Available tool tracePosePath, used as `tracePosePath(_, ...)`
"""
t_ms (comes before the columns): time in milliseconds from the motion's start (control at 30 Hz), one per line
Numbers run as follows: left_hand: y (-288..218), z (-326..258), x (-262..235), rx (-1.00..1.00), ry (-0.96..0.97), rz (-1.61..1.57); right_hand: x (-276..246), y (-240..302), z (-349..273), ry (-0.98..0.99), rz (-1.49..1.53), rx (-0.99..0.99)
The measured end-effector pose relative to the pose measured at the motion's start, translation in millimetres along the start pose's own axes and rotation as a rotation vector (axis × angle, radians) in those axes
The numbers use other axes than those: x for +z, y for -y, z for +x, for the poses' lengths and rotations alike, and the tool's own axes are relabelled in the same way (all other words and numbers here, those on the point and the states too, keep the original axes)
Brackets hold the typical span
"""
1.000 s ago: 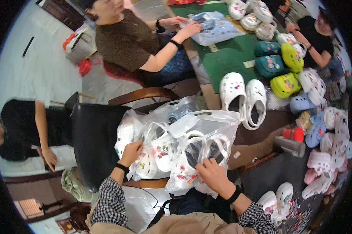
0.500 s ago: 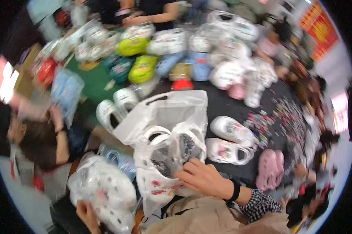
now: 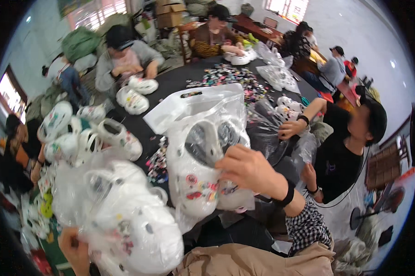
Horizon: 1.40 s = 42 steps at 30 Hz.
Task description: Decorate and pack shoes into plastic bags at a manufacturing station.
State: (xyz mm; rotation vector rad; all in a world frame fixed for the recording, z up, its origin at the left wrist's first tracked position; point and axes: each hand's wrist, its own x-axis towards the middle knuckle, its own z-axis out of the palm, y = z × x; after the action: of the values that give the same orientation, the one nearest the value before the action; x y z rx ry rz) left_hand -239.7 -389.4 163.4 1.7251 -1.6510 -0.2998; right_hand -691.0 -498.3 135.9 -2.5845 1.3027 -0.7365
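Observation:
My right hand (image 3: pixel 251 171) pinches the side of a clear plastic bag with white clogs (image 3: pixel 191 184) in it, colourful charms on their toes. The bag's flat upper end (image 3: pixel 203 99) spreads out beyond the shoes. At the lower left, my left hand (image 3: pixel 74 250) grips the edge of a second clear bag, which holds bulky white clogs (image 3: pixel 143 232) with charms. Part of this hand is cut off by the picture's lower edge and hidden by the bag. Both bundles hang in front of my body, side by side.
Small colourful charms (image 3: pixel 235 76) lie heaped on the dark table (image 3: pixel 173 78). Loose white clogs (image 3: pixel 120 138) pile up at the left. A co-worker in black (image 3: pixel 338 152) handles clear plastic bags at the right; others sit around the table. A fan (image 3: pixel 354 218) stands at the far right.
The view has swung round, so other co-workers and another stretch of table show. Both bagged pairs came along in my hands; the left one now appears larger and nearer the right one.

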Motion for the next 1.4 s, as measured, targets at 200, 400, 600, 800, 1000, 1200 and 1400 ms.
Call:
tracePosePath(200, -132.6, 154.6, 195.6, 0.114, 0.395, -0.475, -67.4, -153.5, -38.7, -0.015, -0.150, 0.181)
tracePosePath(400, -226.6, 215.7, 339.2, 0.219, 0.606, -0.727, -102.4, -291.6, -36.2, -0.209, -0.191, 0.271)
tracePosePath(600, -261.3, 224.4, 387.6, 0.177, 0.574, -0.717, -137.6, -395.4, -24.3, -0.268, -0.308, 0.476)
tracePosePath(800, -242.0, 227.7, 403.3, 0.125, 0.587, -0.631, -193.3, -528.4, -12.9, -0.375, -0.490, 0.695)
tracePosePath(1000, -233.4, 229.9, 418.9, 0.046, 0.600, -0.583, -165.5, -529.2, -17.0, -0.543, -0.243, 0.603)
tracePosePath(1200, -251.7, 251.5, 457.8, 0.203, 0.612, -0.412, -53.4, -364.9, -44.9, -0.276, 0.857, 0.713)
tracePosePath(1400, -363.6, 282.3, 567.3, 0.663, 0.722, -0.593, -7.7, -366.4, -102.6, -0.402, 1.534, 0.812)
